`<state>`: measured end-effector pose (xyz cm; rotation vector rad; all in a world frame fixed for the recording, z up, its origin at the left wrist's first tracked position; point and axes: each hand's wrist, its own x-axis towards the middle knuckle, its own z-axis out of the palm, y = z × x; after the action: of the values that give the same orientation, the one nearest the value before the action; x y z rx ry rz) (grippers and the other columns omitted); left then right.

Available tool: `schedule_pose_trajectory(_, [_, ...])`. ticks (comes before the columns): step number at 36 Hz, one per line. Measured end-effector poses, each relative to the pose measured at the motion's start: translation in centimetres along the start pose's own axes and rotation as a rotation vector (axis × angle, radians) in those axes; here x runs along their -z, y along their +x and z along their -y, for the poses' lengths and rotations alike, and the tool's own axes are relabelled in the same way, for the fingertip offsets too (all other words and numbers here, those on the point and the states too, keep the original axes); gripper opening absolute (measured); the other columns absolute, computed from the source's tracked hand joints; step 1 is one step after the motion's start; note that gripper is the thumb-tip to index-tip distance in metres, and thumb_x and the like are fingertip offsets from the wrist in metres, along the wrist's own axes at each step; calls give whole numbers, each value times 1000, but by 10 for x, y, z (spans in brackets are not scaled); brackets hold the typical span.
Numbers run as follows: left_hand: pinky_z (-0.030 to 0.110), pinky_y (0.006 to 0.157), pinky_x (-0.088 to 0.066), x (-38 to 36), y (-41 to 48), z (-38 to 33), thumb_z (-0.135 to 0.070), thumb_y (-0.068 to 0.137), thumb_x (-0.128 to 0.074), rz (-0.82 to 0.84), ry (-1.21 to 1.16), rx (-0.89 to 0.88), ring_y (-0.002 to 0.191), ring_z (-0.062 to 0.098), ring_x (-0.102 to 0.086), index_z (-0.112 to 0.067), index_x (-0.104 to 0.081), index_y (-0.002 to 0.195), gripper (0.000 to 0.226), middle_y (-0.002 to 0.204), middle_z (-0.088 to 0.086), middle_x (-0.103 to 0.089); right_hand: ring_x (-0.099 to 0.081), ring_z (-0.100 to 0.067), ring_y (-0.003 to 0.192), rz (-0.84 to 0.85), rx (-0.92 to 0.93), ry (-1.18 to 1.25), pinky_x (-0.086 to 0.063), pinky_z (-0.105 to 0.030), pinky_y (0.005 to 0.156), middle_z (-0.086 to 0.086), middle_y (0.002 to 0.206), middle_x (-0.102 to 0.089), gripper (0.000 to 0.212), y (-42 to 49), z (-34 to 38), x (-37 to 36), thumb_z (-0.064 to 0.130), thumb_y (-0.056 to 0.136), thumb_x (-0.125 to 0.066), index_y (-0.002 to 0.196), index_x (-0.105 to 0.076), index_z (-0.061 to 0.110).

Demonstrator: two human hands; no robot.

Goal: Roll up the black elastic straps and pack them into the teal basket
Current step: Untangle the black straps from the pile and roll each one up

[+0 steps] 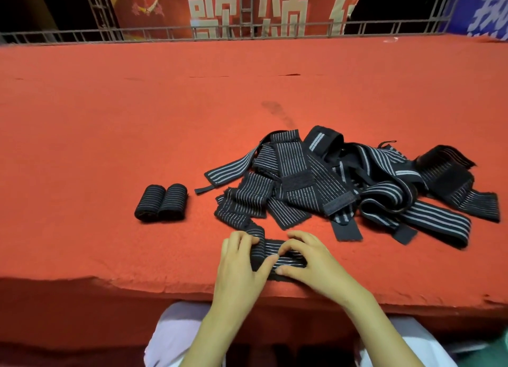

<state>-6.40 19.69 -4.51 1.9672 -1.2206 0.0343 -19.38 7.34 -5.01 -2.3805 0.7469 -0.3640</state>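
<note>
A partly rolled black strap point(277, 252) lies near the front edge of the red table point(137, 105). The left hand point(239, 270) and right hand point(316, 262) grip it, fingers curled over the top (thumbs pressing its near side). Just beyond it sprawls the loose strap pile point(343, 179). To the left, two finished rolls point(160, 201) lie touching.
</note>
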Motion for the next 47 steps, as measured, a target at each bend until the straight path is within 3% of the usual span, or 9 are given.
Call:
schedule_pose_trajectory(4, [7, 87, -28, 1, 3, -1, -42, 89, -40, 49, -77, -21, 93, 5, -43, -17, -67, 97, 38, 98, -15, -50, -33, -5, 129, -9, -11, 49, -26, -28, 111, 11, 133, -43, 25, -5, -7, 5, 39, 76, -77, 92, -58, 41])
schedule_pose_trajectory(10, [5, 69, -35, 10, 12, 2, -6, 82, -67, 119, -262, 109, 77, -8, -49, -23, -68, 90, 18, 90, -12, -53, -35, -4, 128, -41, -21, 100, -23, -18, 104, 12, 133, -44, 31, -9, -10, 5, 33, 76, -78, 87, -53, 47])
schedule_pose_trajectory(17, [12, 62, -40, 8, 12, 6, -21, 78, -75, 199, -356, 379, 70, 2, -50, -26, -50, 97, 32, 86, -8, -54, -34, -1, 126, -80, -45, 100, -20, -7, 98, 16, 129, -40, 34, -12, -9, 3, 33, 76, -78, 101, -56, 35])
schedule_pose_trajectory(23, [37, 78, -47, 1, 13, -5, -31, 75, -71, 182, -176, 322, 84, 19, -58, -28, -43, 100, 37, 94, -4, -55, -33, -3, 125, -112, -95, 122, -22, -5, 96, 16, 127, -38, 27, -13, -9, 4, 27, 78, -76, 96, -57, 32])
schedule_pose_trajectory(30, [18, 80, -31, -17, 11, -23, -15, 69, -72, 80, -94, 94, 98, 15, -48, -16, -52, 100, 37, 100, -7, -43, -37, -3, 120, -132, -120, 153, -19, 8, 85, 14, 121, -42, 23, -19, -11, 10, 19, 80, -75, 89, -58, 32])
schedule_pose_trajectory(34, [11, 83, -27, -22, 12, -25, -24, 68, -77, 99, -116, 15, 101, 11, -44, -18, -57, 101, 39, 100, -12, -41, -46, -8, 113, -194, -149, 151, -25, 3, 86, 10, 113, -49, 18, -22, -16, 16, 12, 81, -72, 86, -63, 26])
schedule_pose_trajectory(39, [7, 92, -28, -24, 10, -33, -60, 79, -52, 264, -305, 20, 107, 0, -42, -35, -69, 100, 37, 104, -24, -46, -54, -15, 97, -290, -233, 108, -40, -29, 91, 10, 92, -56, 8, -26, -20, 23, 16, 89, -62, 87, -65, 23])
schedule_pose_trajectory(43, [12, 93, -35, -24, 13, -38, -21, 90, -53, 291, -424, 31, 103, -3, -54, -28, -71, 99, 21, 105, -20, -62, -53, -22, 102, -218, -291, 42, -38, -32, 89, -1, 98, -62, 19, -23, -18, 24, 32, 96, -52, 100, -66, 19])
schedule_pose_trajectory(47, [13, 76, -45, -23, 17, -30, 8, 79, -65, 251, -628, 243, 82, -2, -59, -29, -65, 99, 42, 107, -4, -65, -52, -16, 95, -180, -313, 60, -39, -27, 84, 6, 92, -56, 31, -19, -11, 26, 43, 94, -53, 110, -62, 18])
